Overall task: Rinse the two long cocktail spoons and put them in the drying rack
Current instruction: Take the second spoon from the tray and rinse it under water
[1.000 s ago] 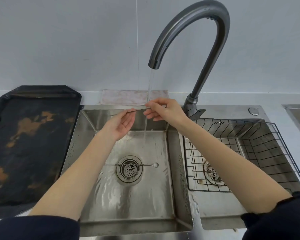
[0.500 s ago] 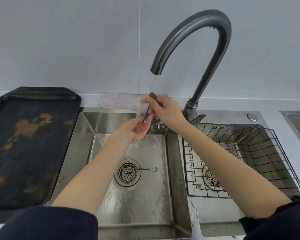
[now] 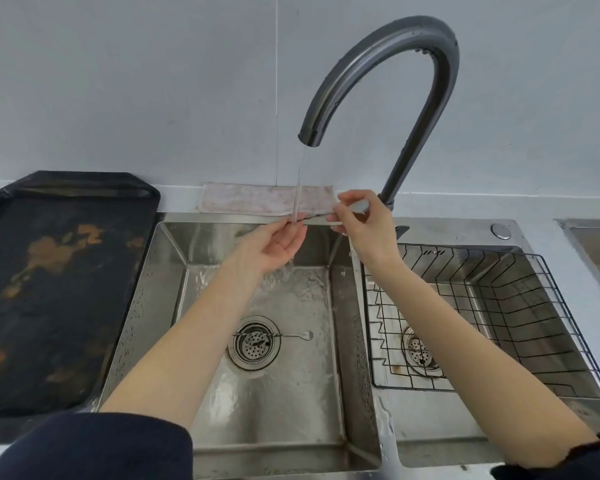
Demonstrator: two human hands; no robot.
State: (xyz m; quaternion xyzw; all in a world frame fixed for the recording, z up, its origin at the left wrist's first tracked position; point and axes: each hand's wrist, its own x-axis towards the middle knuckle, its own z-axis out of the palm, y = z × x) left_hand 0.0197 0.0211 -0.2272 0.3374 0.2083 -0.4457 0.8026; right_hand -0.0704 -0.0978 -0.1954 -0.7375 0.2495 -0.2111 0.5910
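Under the running stream from the dark tap (image 3: 388, 81) I hold one long cocktail spoon (image 3: 314, 216) level between both hands. My left hand (image 3: 274, 242) pinches one end of it with the fingertips, palm up. My right hand (image 3: 362, 226) pinches the other end, just right of the stream. The second cocktail spoon (image 3: 291, 336) lies flat on the floor of the left sink basin (image 3: 291, 393), its stem across the drain strainer and its bowl to the right. The black wire drying rack (image 3: 499, 317) sits in the right basin, with nothing in it.
A dark, stained tray (image 3: 59, 289) lies on the counter left of the sink. A folded pale cloth (image 3: 253, 202) rests behind the left basin against the wall. Another steel basin's edge (image 3: 593, 244) shows at the far right.
The spoon has turned from steeply tilted to level under the water. My left hand moved from below the right hand out to the left, and my view shifted slightly.
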